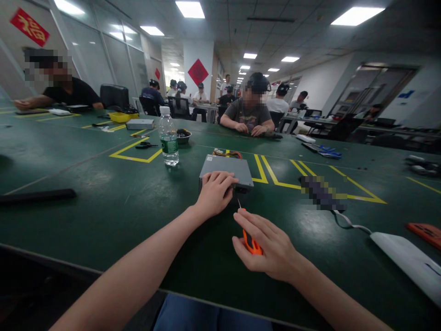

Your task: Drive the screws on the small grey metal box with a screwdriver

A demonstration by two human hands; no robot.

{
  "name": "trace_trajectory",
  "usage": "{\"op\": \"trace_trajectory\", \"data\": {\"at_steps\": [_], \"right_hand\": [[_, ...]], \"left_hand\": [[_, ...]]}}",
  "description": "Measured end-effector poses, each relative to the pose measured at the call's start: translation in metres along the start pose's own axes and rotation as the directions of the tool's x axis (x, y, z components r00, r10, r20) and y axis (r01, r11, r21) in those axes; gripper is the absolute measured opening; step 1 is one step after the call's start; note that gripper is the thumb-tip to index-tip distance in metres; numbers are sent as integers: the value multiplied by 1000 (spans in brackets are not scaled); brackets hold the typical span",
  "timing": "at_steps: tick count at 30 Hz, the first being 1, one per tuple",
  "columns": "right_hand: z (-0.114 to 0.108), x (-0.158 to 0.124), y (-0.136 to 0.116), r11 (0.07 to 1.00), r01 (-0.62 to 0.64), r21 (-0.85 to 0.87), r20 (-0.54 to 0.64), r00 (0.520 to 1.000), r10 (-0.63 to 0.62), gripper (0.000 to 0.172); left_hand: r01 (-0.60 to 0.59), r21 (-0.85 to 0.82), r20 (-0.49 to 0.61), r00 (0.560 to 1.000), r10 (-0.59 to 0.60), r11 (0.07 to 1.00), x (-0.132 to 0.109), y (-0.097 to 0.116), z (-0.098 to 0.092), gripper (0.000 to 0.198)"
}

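Note:
A grey metal computer power supply (230, 164) sits on the green table in front of me, with a bundle of coloured cables (227, 153) at its far side. My left hand (216, 191) holds it at the near left, fingers laid over its top and thumb down by the near face. In my right hand (265, 243) is an orange and black screwdriver (253, 243), gripped between thumb and fingers. Its thin shaft points up toward the power supply's near face, close to the socket. Whether the tip touches anything is too small to tell.
A water bottle (168, 140) stands left of the power supply, with a metal bowl (183, 135) behind it. To the right lie a blurred dark device (320, 193) with a cable, a white flat device (406, 262) and an orange phone (425, 233). A person (250, 108) sits opposite.

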State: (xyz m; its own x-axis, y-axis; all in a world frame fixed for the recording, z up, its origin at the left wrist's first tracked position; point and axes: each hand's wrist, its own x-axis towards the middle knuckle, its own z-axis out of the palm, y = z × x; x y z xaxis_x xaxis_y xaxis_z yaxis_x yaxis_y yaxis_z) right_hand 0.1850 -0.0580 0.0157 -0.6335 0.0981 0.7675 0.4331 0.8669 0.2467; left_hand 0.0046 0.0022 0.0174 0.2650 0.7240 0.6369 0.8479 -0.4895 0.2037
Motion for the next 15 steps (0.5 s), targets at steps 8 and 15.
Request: {"op": "trace_trajectory", "data": {"at_steps": [8,15], "right_hand": [[3,-8,-2,999,34,-41,97,995,-30,14],[-3,-7,4,989,-4,-147,29,1000,8,13]], "left_hand": [[-12,-6,-20,1000,12,1000,-1,-1,1,26],[1,-3,-9,1000,-1,1000,-1,0,0,26]]}}
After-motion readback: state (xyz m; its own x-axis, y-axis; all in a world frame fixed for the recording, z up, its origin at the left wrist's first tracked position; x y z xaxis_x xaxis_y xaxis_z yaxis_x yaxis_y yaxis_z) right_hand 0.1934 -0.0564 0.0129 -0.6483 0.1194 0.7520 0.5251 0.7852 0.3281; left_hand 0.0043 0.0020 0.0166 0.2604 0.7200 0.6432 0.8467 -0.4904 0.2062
